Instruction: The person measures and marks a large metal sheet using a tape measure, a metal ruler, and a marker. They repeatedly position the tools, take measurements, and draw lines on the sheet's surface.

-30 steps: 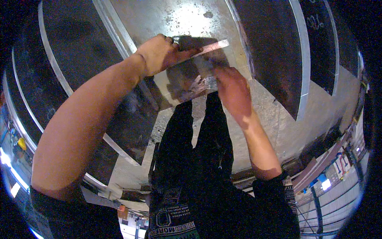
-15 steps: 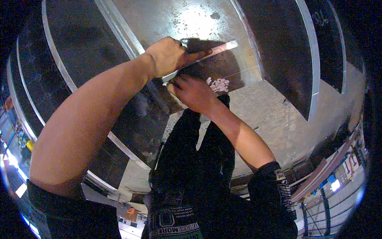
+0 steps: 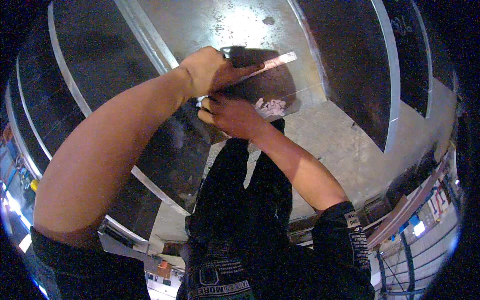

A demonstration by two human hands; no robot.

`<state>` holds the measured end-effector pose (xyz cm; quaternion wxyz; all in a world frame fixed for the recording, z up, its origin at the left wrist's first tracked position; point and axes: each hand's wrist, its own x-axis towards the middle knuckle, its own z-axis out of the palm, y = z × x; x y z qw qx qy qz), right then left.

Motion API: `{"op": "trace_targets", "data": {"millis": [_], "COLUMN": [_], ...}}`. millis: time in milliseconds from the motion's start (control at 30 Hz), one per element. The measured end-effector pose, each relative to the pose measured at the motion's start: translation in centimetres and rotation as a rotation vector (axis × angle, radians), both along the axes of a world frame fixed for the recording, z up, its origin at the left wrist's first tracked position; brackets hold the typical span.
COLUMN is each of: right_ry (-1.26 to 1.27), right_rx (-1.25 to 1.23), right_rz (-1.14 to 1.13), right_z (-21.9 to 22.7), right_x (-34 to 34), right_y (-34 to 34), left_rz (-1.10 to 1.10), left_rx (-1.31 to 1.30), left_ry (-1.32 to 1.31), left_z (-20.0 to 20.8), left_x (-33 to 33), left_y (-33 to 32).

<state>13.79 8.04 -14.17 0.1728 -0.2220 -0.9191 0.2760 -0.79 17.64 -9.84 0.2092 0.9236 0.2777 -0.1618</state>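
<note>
A pale, flat, ruler-like strip (image 3: 280, 61) lies slanted across a grey metal sheet (image 3: 305, 80), with its bare end toward the right. My left hand (image 3: 207, 72) holds it down, the index finger stretched along it. Just below, my right hand (image 3: 232, 115) is closed at the strip's left end, beside the sheet's left border. Its fingers are pinched together; whatever they may hold is hidden. A cluster of whitish-pink marks (image 3: 271, 106) shows to the right of my right hand. A thin line runs across the sheet toward its right edge.
Dark panels with pale metal edges stand at the left (image 3: 100, 55) and right (image 3: 350, 55). A long metal rail (image 3: 145, 35) runs along the sheet's left side. My dark-clothed legs (image 3: 225, 175) are over the concrete floor (image 3: 325, 135).
My right hand has slid a little to the left, along the strip toward the sheet's left border. My left hand and the strip stay nearly in place.
</note>
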Motion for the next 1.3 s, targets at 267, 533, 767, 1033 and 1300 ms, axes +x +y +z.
{"op": "trace_targets", "data": {"millis": [267,533,767,1033,1300], "right_ry": [-0.137,-0.284,-0.510,-0.505,-0.825], "right_rx": [0.081,0.156,0.268,0.105,0.228], "right_rz": [0.025,-0.079,0.000,-0.151,-0.255], "right_z": [1.3,3.4,4.9,3.6,7.9], "right_x": [2.7,6.4,9.0,11.7,11.6], "right_y": [2.1,4.9,7.4,8.7,11.2], "left_rz": [-0.052,-0.047,-0.101,-0.083,-0.028], "left_rx": [-0.003,-0.025,0.021,0.004,0.040], "left_ry": [0.086,0.073,0.192,0.117,0.088], "left_z": [-0.6,-2.1,-0.5,-0.8,-0.9], "left_x": [0.0,-0.7,0.6,0.3,0.3], "left_y": [0.0,0.0,0.0,-0.1,-0.5]}}
